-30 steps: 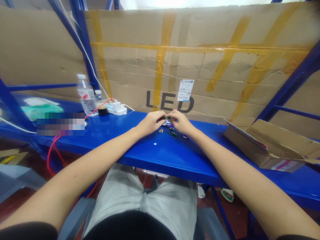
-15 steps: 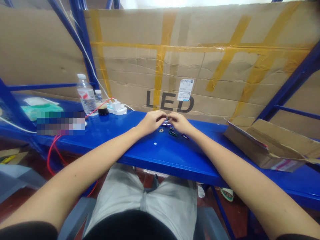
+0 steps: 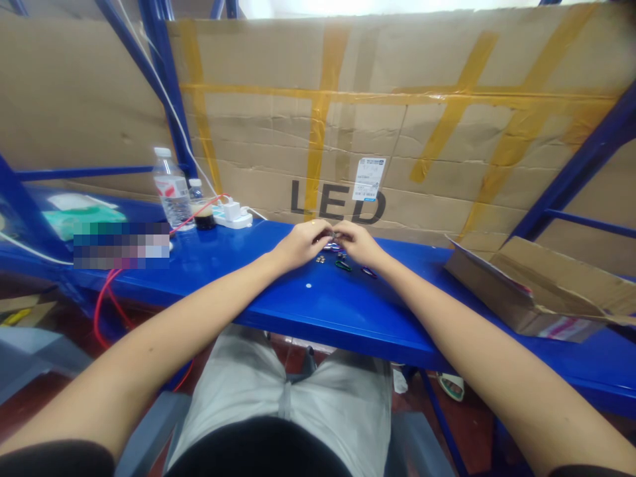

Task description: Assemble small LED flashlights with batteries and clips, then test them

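Observation:
My left hand (image 3: 304,243) and my right hand (image 3: 358,242) meet fingertip to fingertip above the blue table (image 3: 278,301). Both are closed in a pinch around something small and dark, mostly hidden by the fingers. Just below the fingers lies a cluster of small shiny metallic and purple pieces (image 3: 332,246). Several tiny gold-coloured pieces (image 3: 320,260) sit in front of my left hand. A green carabiner (image 3: 342,265) rests nearer to me, and a purple carabiner (image 3: 368,272) lies beside my right wrist.
An open cardboard box (image 3: 511,288) stands at the right. At the left are a water bottle (image 3: 171,192), a smaller bottle of dark liquid (image 3: 203,215) and a white power strip (image 3: 233,216) with a red cable. A large cardboard sheet (image 3: 268,146) backs the table.
Both hands stay at the same place, with only slight finger movement. The pieces on the table look unmoved.

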A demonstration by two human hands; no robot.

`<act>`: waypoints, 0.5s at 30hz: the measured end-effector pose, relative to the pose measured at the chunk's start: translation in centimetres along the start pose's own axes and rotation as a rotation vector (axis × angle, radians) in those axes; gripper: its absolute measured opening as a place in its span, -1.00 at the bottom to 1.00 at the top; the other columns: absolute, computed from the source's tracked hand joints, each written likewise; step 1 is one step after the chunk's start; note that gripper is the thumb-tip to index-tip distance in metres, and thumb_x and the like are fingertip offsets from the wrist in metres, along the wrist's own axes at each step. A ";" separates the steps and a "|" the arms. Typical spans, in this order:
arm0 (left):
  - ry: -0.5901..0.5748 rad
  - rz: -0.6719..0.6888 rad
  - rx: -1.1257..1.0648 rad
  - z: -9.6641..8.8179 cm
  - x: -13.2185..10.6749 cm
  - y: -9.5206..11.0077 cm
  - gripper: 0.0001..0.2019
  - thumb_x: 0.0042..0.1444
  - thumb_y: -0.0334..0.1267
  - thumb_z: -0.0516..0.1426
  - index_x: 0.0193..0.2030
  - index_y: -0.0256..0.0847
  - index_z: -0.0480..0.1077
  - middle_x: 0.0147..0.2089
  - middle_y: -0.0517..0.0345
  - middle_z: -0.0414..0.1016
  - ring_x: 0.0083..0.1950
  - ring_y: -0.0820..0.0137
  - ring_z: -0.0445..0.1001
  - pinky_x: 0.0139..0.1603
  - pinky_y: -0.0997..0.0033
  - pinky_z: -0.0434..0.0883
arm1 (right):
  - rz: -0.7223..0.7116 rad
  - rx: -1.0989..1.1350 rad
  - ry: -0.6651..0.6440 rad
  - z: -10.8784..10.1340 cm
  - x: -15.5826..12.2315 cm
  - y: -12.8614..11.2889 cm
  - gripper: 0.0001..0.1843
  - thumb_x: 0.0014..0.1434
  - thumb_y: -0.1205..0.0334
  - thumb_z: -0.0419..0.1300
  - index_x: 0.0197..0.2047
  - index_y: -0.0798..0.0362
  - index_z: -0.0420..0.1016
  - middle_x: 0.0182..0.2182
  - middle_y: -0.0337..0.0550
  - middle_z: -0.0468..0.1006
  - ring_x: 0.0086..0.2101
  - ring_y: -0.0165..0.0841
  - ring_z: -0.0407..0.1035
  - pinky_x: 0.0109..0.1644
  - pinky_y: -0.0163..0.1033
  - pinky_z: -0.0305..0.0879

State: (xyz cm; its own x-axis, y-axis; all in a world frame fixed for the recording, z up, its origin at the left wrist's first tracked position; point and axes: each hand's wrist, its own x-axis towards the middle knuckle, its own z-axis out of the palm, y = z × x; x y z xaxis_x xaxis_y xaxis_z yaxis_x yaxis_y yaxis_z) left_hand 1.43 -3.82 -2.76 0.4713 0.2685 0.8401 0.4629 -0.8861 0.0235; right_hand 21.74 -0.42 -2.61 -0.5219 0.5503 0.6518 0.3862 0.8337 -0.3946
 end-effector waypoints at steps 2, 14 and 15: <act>-0.011 0.006 -0.005 -0.1 0.0 0.0 -0.91 0.24 -0.42 0.14 -0.13 -0.26 0.42 -0.23 0.07 0.56 -0.21 0.41 0.53 -0.12 0.41 0.44 | -0.002 0.006 -0.002 0.0 0.0 -0.1 -0.68 0.01 0.49 0.08 -0.23 0.06 0.58 -0.33 -0.14 0.48 -0.26 -0.28 0.37 -0.11 -0.17 0.28; -0.091 -0.265 0.064 -0.8 0.1 -0.4 -0.85 0.20 -0.43 0.07 -0.19 -0.25 0.46 -0.24 0.06 0.56 -0.23 0.36 0.50 -0.13 0.35 0.41 | 0.274 0.300 -0.033 -0.3 0.1 -2.0 -0.81 0.03 0.19 0.27 -0.28 0.11 0.54 -0.35 -0.13 0.59 -0.29 -0.27 0.43 -0.12 -0.13 0.35; -0.184 -0.297 0.073 -0.8 -0.1 -0.8 -0.84 0.17 -0.44 0.07 -0.22 -0.25 0.48 -0.25 0.06 0.58 -0.22 0.34 0.50 -0.13 0.34 0.41 | 0.303 0.342 -0.045 -0.4 0.1 -2.1 -0.78 0.01 0.16 0.30 -0.28 0.11 0.54 -0.35 -0.12 0.60 -0.30 -0.27 0.44 -0.13 -0.13 0.35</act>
State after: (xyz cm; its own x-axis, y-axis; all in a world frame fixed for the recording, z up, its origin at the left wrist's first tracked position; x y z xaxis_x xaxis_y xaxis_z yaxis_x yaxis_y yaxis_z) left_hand 0.44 -3.44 -2.41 0.4326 0.5795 0.6907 0.6492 -0.7318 0.2073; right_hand 21.16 -2.10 -1.42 -0.4599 0.7665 0.4484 0.2568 0.5982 -0.7591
